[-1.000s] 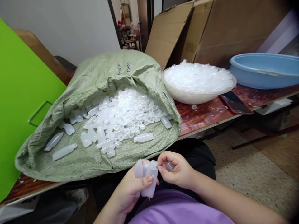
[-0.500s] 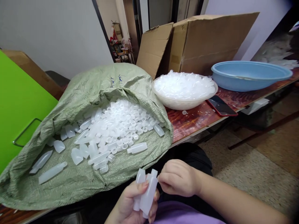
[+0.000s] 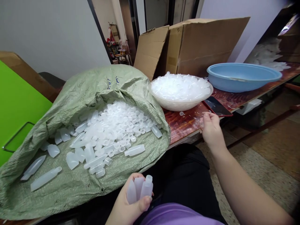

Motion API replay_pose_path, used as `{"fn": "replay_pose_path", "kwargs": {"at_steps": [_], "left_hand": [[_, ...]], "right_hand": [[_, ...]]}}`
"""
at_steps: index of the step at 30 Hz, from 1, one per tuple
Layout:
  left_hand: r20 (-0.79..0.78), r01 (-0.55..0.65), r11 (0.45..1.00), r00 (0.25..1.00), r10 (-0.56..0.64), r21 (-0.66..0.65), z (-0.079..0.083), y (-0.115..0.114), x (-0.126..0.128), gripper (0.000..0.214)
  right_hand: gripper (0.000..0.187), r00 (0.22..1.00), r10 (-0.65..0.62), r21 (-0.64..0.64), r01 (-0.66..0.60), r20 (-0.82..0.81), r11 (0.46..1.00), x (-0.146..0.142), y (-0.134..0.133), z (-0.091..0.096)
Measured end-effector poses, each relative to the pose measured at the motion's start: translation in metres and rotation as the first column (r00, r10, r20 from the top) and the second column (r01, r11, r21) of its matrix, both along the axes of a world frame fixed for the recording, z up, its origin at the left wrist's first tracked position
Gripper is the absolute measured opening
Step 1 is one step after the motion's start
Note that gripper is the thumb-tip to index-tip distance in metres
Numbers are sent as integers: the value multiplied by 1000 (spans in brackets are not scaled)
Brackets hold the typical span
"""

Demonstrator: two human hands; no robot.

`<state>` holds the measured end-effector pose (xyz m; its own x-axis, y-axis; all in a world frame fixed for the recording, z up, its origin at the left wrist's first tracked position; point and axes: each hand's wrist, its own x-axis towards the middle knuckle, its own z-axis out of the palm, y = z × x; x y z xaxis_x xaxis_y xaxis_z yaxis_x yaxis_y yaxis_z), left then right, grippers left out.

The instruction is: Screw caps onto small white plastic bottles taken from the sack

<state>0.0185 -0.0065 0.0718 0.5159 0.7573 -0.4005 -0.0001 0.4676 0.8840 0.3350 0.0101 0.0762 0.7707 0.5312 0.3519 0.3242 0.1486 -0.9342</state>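
Note:
My left hand [image 3: 127, 203] is wrapped around a few translucent white plastic tubes [image 3: 146, 187], low in front of my lap. One tube shows its round neck pointing up. Over the table's front edge is my right hand [image 3: 212, 129], its fingertips pinched together near a black phone with a red edge [image 3: 219, 107]. Whatever lies between those fingertips is too small to make out. To the left, an open green woven sack [image 3: 77, 187] holds a heap of the same tubes [image 3: 117, 125], many with their round necks facing me.
A white bowl [image 3: 179, 104] heaped with small clear plastic pieces stands behind the phone. Right of it sits a blue basin [image 3: 241, 82]. Cardboard boxes [image 3: 211, 43] rise behind. A bright green panel with a metal handle [image 3: 17, 134] is at the far left.
My right hand has moved away from the tubes, up and to the right, to the table edge. My left hand has turned the tubes and shifted slightly left.

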Motion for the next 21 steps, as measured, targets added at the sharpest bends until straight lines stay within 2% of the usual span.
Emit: {"fn": "replay_pose_path", "kwargs": {"at_steps": [2,4,5,6,8,10,11,12,15,18,21], "left_hand": [[-112,-32,992,993,46,120,3,-2,1,45],[-204,-43,973,975,90,225,6,-4,2,40],[-237,-42,965,966,106,261,8,-5,3,37],[-262,-37,958,958,115,286,9,-5,4,35],[-294,-8,951,950,104,309,10,-5,5,33],[-303,48,956,952,44,289,9,-3,3,33],[-287,86,962,958,-8,260,8,-2,0,34],[-252,126,968,965,-69,218,6,-1,-3,35],[-87,234,969,970,-228,76,0,4,-12,42],[59,272,961,961,-269,-40,-6,7,-17,48],[263,296,938,933,-244,-179,-11,8,-16,53]], "right_hand": [[21,993,109,-37,-110,-34,993,-8,-2,-8],[22,967,245,-89,-250,-64,964,-35,-11,-16],[24,939,334,-126,-342,-83,931,-53,-17,-18],[26,866,478,-153,-498,-147,854,-70,-23,-19],[33,651,707,-119,-753,-277,647,-100,-33,-17],[33,441,849,-110,-897,-290,428,-116,-37,-10],[31,374,897,-131,-927,-237,352,-120,-38,-6],[28,328,932,-164,-939,-154,303,-122,-37,-2],[27,226,970,-238,-941,91,242,-119,-33,6],[25,125,984,-256,-954,127,155,-118,-31,10],[14,79,993,-219,-971,91,98,-117,-31,11]]}}
